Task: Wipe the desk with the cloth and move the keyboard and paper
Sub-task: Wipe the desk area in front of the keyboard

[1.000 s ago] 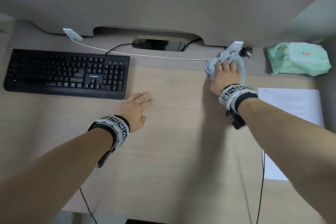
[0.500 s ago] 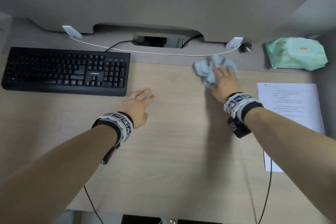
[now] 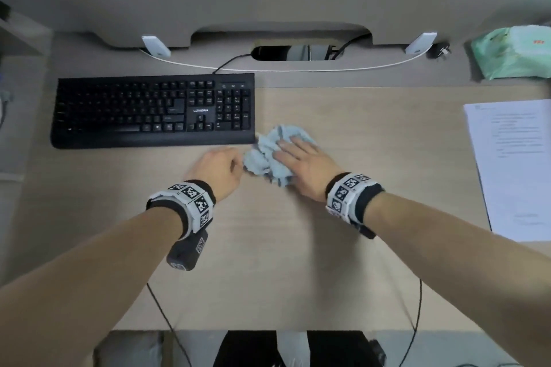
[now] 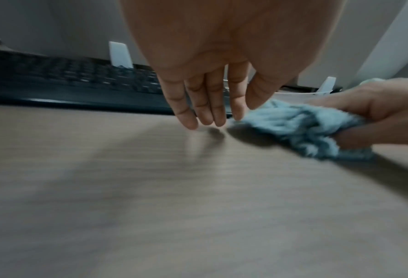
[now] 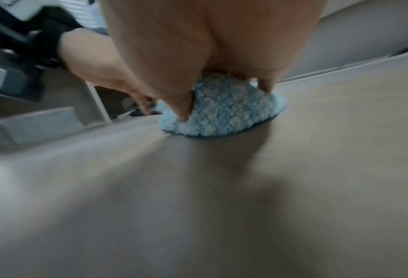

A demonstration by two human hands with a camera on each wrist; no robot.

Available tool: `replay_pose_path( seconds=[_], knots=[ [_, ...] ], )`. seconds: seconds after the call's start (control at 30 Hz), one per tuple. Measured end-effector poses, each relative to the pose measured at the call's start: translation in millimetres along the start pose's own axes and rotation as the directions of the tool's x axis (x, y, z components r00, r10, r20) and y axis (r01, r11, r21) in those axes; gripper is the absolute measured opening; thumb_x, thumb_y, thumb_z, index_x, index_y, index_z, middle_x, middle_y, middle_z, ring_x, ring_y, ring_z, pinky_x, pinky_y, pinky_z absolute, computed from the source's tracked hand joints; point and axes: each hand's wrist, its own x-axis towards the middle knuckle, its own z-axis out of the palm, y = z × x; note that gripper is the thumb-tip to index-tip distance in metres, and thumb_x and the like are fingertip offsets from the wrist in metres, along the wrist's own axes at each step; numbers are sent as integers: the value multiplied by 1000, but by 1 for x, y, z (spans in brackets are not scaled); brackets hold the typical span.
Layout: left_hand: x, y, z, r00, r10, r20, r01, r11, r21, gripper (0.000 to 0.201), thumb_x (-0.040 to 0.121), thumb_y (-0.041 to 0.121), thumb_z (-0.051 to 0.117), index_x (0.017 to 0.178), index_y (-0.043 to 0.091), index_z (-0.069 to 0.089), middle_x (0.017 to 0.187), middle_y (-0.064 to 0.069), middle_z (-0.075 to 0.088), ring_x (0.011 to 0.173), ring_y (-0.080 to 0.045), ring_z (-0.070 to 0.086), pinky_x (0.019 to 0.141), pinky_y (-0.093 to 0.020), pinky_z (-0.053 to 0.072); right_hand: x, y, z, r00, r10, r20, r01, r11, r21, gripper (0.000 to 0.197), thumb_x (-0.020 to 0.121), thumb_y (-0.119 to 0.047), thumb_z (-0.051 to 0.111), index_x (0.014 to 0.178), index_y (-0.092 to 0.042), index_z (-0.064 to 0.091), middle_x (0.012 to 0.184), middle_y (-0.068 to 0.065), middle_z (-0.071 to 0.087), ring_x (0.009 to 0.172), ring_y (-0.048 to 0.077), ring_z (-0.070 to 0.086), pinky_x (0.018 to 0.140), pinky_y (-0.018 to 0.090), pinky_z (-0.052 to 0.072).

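A crumpled light-blue cloth (image 3: 262, 158) lies on the wooden desk (image 3: 268, 262), just off the front right corner of the black keyboard (image 3: 149, 110). My right hand (image 3: 290, 155) presses on the cloth, fingers over it and thumb tucked against its side; the right wrist view shows the cloth (image 5: 221, 116) bunched under that hand (image 5: 224, 101). My left hand (image 3: 235, 164) sits just left of the cloth, holding nothing. Seen from the left wrist, its fingers (image 4: 193, 120) point straight down to the desk beside the cloth (image 4: 293, 120) and the keyboard (image 4: 67, 82). A printed paper (image 3: 515, 164) lies at the right edge.
A green wipes pack (image 3: 512, 52) sits at the back right. A white cable (image 3: 283, 69) and two white clips run along the back, by a cable hole (image 3: 286, 52) under the partition. Black wrist-camera cords hang over the desk's front edge.
My right hand has swept the cloth from the back right of the desk toward me and left, to the keyboard's corner. My left hand has moved right, up to the cloth.
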Motion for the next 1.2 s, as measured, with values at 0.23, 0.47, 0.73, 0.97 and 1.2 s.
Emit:
replay_pose_path(
  seconds=[0.23,0.47,0.73,0.97,1.2],
  knots=[
    [-7,-103,-27,979,-201,37,196,974,110,43,90,26,53,128,8,53,132,-14,52,121,-34,51,104,-43,42,37,44,-25,823,561,-94,-545,825,151,69,91,-33,58,150,-17,27,160,10,23,146,41,16,121,51,13],
    [-12,-129,-28,980,-150,131,113,961,252,60,89,37,51,143,13,40,149,-9,33,131,-33,39,106,-44,40,38,-33,-5,973,228,-23,-227,973,26,71,91,-29,57,153,-21,24,163,3,17,150,34,10,122,51,12],
    [-15,-138,-29,980,-120,156,62,941,334,65,90,39,47,149,21,29,153,1,25,139,-26,31,99,-43,44,108,7,-48,868,496,-4,-496,868,36,72,92,-32,53,154,-21,19,163,5,14,149,37,8,122,51,11],
    [-17,-138,-34,978,-118,169,66,956,286,63,86,35,48,146,23,32,148,0,28,134,-26,36,95,-43,48,22,-23,1,952,307,25,-306,952,-27,73,91,-33,56,155,-27,21,164,-1,13,151,34,9,121,53,13],
    [-18,-135,-32,974,-139,178,85,955,283,66,86,34,49,148,23,29,149,0,25,133,-26,38,96,-42,47,29,-57,-9,796,604,-37,-604,797,-5,66,87,-36,59,146,-23,30,149,13,29,136,40,29,107,54,34]
  ],
)
